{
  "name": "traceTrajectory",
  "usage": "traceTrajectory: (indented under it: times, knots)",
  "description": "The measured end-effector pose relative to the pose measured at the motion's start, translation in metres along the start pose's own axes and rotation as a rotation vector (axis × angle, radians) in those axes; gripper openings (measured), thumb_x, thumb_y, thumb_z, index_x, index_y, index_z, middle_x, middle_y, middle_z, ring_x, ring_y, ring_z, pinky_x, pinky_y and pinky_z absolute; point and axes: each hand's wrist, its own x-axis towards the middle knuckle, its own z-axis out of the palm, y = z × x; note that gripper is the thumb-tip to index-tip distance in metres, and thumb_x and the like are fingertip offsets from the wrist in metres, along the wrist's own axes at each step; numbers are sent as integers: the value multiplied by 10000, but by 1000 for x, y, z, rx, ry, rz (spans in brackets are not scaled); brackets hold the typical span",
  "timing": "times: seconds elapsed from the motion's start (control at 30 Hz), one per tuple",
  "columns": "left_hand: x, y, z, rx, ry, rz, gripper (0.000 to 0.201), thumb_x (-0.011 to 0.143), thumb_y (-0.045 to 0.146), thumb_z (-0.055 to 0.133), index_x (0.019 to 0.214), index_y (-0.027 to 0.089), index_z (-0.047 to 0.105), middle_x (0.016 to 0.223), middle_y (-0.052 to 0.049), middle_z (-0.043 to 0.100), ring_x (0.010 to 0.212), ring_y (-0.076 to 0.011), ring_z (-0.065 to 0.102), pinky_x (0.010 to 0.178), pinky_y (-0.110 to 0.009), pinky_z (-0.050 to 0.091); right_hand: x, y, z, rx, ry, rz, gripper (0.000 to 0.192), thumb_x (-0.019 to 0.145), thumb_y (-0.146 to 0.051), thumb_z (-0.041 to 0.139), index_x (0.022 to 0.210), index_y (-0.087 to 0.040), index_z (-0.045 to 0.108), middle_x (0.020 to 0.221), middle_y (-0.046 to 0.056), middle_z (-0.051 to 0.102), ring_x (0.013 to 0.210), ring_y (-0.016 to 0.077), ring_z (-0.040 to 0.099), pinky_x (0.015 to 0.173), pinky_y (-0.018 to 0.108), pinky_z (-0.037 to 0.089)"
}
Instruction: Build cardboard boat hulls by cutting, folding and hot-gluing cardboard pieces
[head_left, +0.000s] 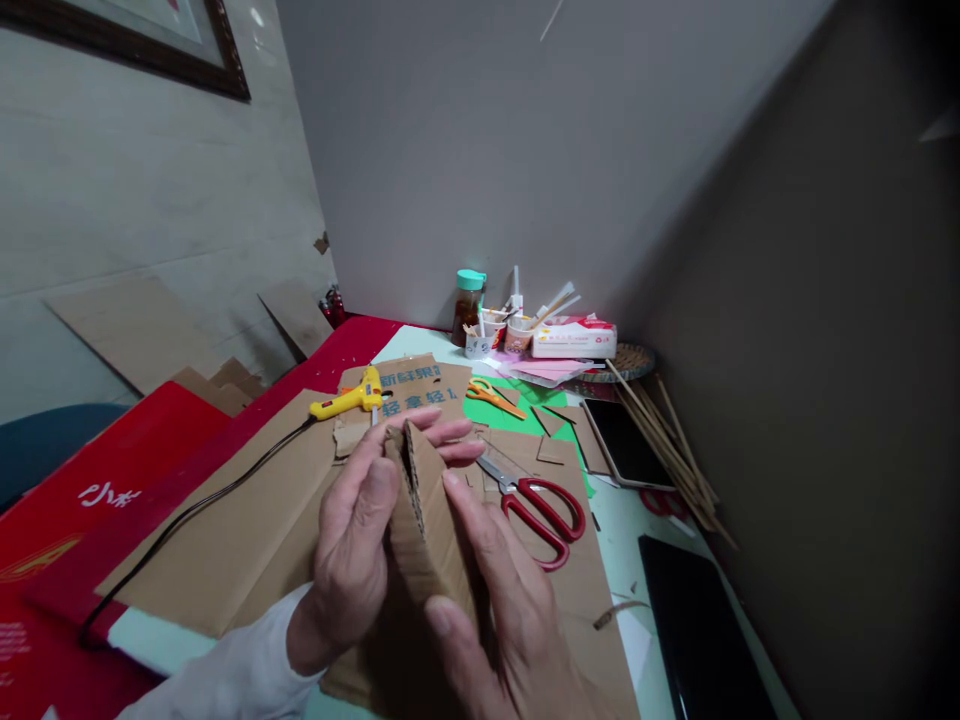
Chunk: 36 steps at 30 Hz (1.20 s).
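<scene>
A folded piece of corrugated cardboard [431, 515] stands upright between my two hands, its layers parted by a narrow gap at the top edge. My left hand [360, 530] grips it from the left, thumb on the near side and fingers reaching behind the far end. On the other side, my right hand [510, 600] presses its fingers and thumb against the right face. Just right of my fingers, red-handled scissors [544, 515] lie on a flat cardboard sheet [585, 590]. Beyond my left hand a yellow glue gun [349, 397] rests on printed cardboard [420, 372].
Orange scissors [496, 398] lie farther back. A jar with a teal lid [469, 305], cups and a tissue pack [574, 340] stand by the partition. Bamboo sticks [667, 450], a tablet [626, 445] and a black slab [705, 630] line the right. The glue gun's cord [202, 500] crosses the left.
</scene>
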Motion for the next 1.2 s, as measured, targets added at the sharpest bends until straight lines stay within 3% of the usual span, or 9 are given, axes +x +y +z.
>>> traceTrajectory:
  times: [0.1, 0.4, 0.67, 0.87, 1.03, 1.2]
  knots:
    - [3, 1, 0, 12, 22, 7, 357, 1002, 416, 430, 1233, 224, 622, 1174, -100, 727, 1042, -254, 709, 922, -355, 552, -2, 2, -2, 9, -16, -17, 655, 999, -453, 452, 1570, -243, 209, 1513, 99, 445, 1356, 307, 484, 1144, 485, 408]
    - [9, 7, -3, -57, 69, -89, 213, 982, 319, 513, 1037, 213, 689, 1119, -65, 757, 1079, -216, 708, 918, -270, 562, -4, 1, -2, -51, -6, 56, 596, 1022, -491, 386, 1562, -321, 199, 1520, 22, 462, 1343, 252, 513, 1023, 390, 537]
    - [11, 5, -4, -57, 17, -14, 115, 937, 296, 614, 955, 213, 692, 1052, -52, 785, 1031, -202, 728, 939, -288, 565, -8, 1, 4, -21, 17, 132, 557, 1039, -468, 352, 1559, -332, 204, 1546, 3, 422, 1384, 218, 463, 1077, 364, 490]
    - [10, 1, -4, -27, -51, 23, 106, 946, 236, 601, 950, 235, 707, 1052, -31, 790, 1061, -197, 717, 1011, -320, 523, -1, 3, -1, 92, -90, 164, 574, 1036, -468, 384, 1552, -292, 205, 1560, 31, 393, 1421, 199, 404, 1172, 374, 371]
    - [5, -5, -5, 32, -56, 14, 117, 947, 208, 597, 956, 246, 707, 1073, -13, 780, 1092, -198, 700, 1041, -336, 498, 5, 3, 0, 64, -7, 131, 550, 1017, -461, 436, 1496, -224, 305, 1481, 84, 493, 1366, 189, 478, 1107, 321, 448]
    - [-2, -8, -3, 192, -85, 21, 122, 951, 211, 599, 986, 266, 703, 1135, -4, 768, 1156, -202, 672, 1019, -304, 511, 11, -2, 0, 3, 100, 40, 447, 972, -269, 493, 1390, -152, 384, 1281, 141, 631, 1209, 204, 618, 990, 307, 548]
